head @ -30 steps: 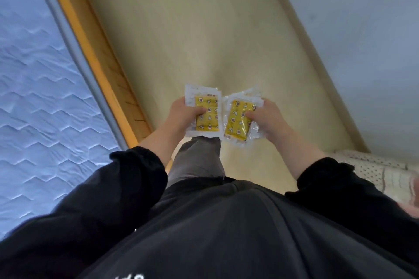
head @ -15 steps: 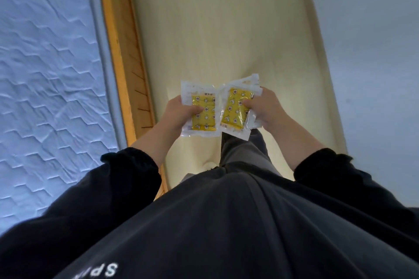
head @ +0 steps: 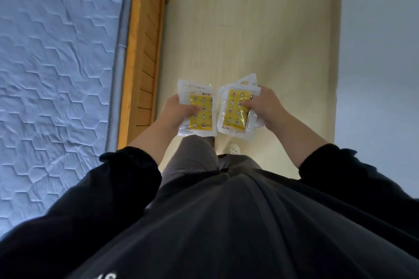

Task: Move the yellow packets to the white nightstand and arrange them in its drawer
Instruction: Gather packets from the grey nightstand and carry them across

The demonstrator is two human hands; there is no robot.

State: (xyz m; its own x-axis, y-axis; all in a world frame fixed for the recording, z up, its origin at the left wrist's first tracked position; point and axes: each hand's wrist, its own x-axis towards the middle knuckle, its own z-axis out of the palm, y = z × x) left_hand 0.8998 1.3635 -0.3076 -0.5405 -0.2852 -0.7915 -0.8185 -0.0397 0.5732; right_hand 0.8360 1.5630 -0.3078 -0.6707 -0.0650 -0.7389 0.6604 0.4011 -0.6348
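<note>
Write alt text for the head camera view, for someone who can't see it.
A person's left hand and right hand each grip yellow packets in clear wrappers above a pale floor. A blue quilted mattress on a wooden bed frame lies to the left.

Black sweatshirt [head: 226, 222] — loose, with white lettering [head: 108, 276] cut off at the frame's lower edge. Left sleeve [head: 131, 165] and right sleeve [head: 322, 160] end in bunched cuffs mid-forearm. Left hand [head: 179, 111] and right hand [head: 265, 106] bare. Grey trousers [head: 192, 156] — white perforated shoe [head: 233, 149].
</note>
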